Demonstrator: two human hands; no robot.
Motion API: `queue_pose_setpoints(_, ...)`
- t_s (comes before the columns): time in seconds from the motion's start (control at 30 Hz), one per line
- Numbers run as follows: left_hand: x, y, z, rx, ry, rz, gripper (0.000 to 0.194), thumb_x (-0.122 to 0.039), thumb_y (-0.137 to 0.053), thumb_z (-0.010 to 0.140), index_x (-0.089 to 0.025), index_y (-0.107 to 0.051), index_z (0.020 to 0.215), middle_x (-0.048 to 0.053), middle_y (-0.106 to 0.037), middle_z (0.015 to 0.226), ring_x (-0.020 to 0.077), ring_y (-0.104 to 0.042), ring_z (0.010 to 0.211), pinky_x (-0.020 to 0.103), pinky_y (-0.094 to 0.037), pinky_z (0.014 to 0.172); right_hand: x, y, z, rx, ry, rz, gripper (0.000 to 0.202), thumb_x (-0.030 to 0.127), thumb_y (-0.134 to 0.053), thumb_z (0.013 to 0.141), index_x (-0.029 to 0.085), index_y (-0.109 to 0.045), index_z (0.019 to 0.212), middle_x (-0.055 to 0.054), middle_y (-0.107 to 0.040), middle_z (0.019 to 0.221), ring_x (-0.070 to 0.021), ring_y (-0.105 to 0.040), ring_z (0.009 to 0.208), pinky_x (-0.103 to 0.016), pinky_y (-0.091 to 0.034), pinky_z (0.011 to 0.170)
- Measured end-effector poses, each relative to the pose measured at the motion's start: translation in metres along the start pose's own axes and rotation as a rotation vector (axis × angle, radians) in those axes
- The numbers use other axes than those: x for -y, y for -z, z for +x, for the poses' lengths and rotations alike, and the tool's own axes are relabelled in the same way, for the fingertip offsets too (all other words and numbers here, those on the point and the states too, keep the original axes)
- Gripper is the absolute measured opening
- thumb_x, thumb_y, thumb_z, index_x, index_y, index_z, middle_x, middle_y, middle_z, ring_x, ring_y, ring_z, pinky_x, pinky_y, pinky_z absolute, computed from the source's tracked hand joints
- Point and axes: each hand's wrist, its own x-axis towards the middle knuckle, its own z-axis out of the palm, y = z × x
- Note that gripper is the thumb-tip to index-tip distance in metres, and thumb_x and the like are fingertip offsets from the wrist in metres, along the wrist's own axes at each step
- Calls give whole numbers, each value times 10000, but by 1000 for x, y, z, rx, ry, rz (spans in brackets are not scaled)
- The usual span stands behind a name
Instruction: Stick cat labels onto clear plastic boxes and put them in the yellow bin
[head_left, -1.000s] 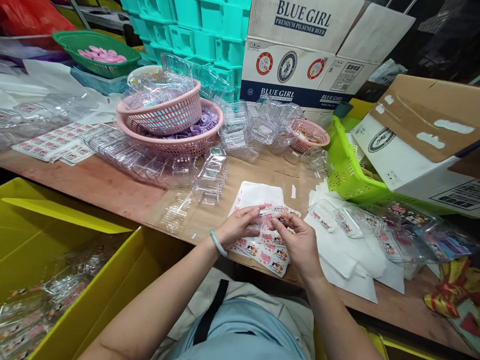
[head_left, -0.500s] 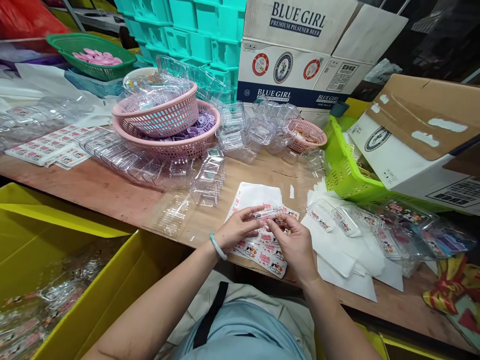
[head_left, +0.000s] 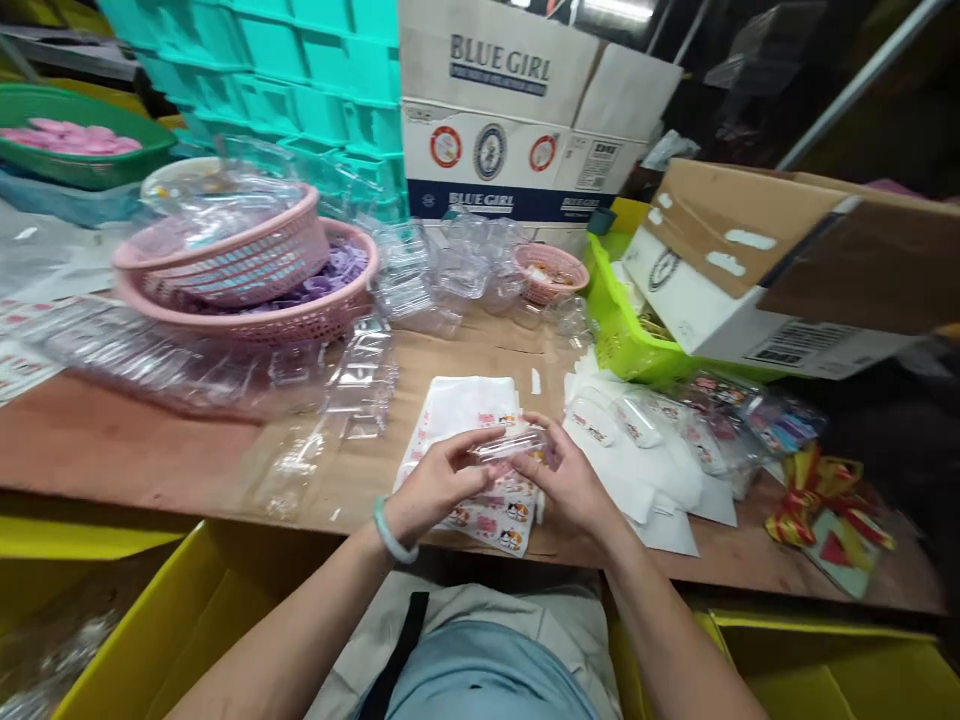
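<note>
Between my two hands is a small clear plastic box (head_left: 510, 446), gripped at both ends above the sticker sheets. My left hand (head_left: 442, 480), with a pale green bangle at the wrist, has its fingers and thumb round the left end. The right end is in my right hand (head_left: 566, 475), thumb in front and fingers behind. Below them lie sticker sheets (head_left: 465, 398) printed with cats and pink lettering. To the right, flat clear boxes with cat stickers (head_left: 637, 420) rest on white paper (head_left: 645, 490).
Pink baskets (head_left: 255, 320) with purple pieces stand at the left, rows of clear boxes (head_left: 187, 365) before them. A lime green basket (head_left: 637, 345) and a cardboard box (head_left: 750, 230) are at the right. Yellow bins (head_left: 187, 610) lie below the table edge.
The view has turned to the right, so the scene sits further left. Both hands now hold the clear box level, and my right fingers have moved from its front to around its right end.
</note>
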Motion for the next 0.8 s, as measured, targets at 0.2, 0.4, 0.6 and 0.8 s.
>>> queue_pose_setpoints(0.2, -1, 1, 16, 134, -99, 229, 542, -366, -632, 808, -277, -498, 1326, 89, -502, 1378, 261, -511, 1214, 388, -481, 949, 0, 85, -12, -48, 75, -29, 466, 421, -643, 800, 260, -521, 1219, -75, -600, 1185, -208, -600, 1033, -378, -505, 887)
queue_pose_setpoints(0.4, -10, 41, 71, -252, -168, 1136, 717, -411, -647, 741, -177, -416, 1377, 157, -434, 1401, 337, -318, 1334, 502, -259, 1098, -48, 187, 34, -679, 322, -752, 592, 479, -632, 776, 192, -458, 1263, -153, -575, 1185, -285, -563, 1058, -486, -439, 930)
queue_pose_setpoints(0.6, -15, 51, 100, -230, 35, 1376, 737, -433, -767, 580, -181, -542, 1235, 153, -547, 1193, 370, -443, 1132, 508, -327, 970, -51, 155, 50, -796, 467, -1004, 453, 434, -583, 831, 134, -541, 1169, -210, -505, 1271, -349, -422, 1233, -546, -307, 1031)
queue_pose_setpoints(0.8, -20, 51, 83, -265, -164, 1205, 145, -269, -638, 755, -198, -605, 876, 72, -580, 1049, 264, -484, 1059, 425, -356, 949, -30, 21, 50, -363, 295, -578, 430, 523, -673, 737, 223, -636, 1043, -98, -611, 1061, -294, -524, 1058, -479, -414, 940)
